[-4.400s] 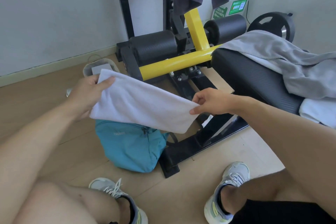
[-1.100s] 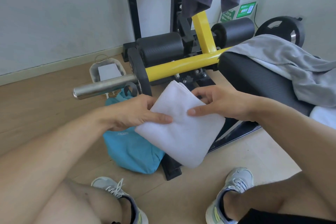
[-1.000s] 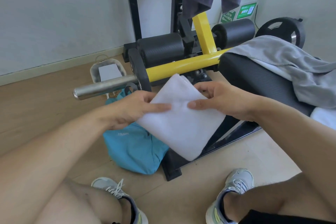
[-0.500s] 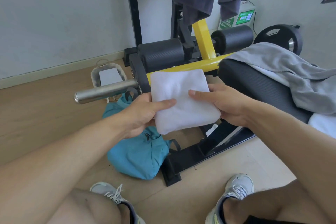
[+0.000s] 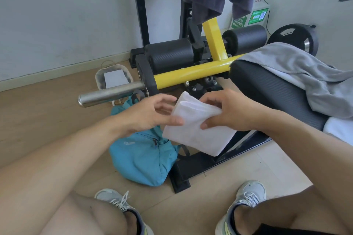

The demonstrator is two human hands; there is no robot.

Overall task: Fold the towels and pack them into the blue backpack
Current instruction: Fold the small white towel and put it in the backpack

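While both hands work the white towel (image 5: 198,129) in mid-air, step in hand looks like the last fold/tidy before packing: towel is already a compact, thick rectangle w/ layered edges showing at its top. Towel hangs just above and to the right of the blue backpack (image 5: 141,158), not touching it as far as I can tell. Left hand (image 5: 150,114): thumb on the towel's face, fingers curled round its left edge, pinching it. Right hand (image 5: 227,112): fingers curled over the top right corner, thumb pressed on the front, gripping too. Backpack sits on the floor, leaning at the black frame base, zip on front visible; main opening hidden behind left forearm, can't tell if open. Next move, prob.: one hand frees to open the backpack, other lowers towel in flat. More towels (grey (image 5: 298,74), plus a white one at the right edge) lie on the bench pad, right of backpack, not yet folded.
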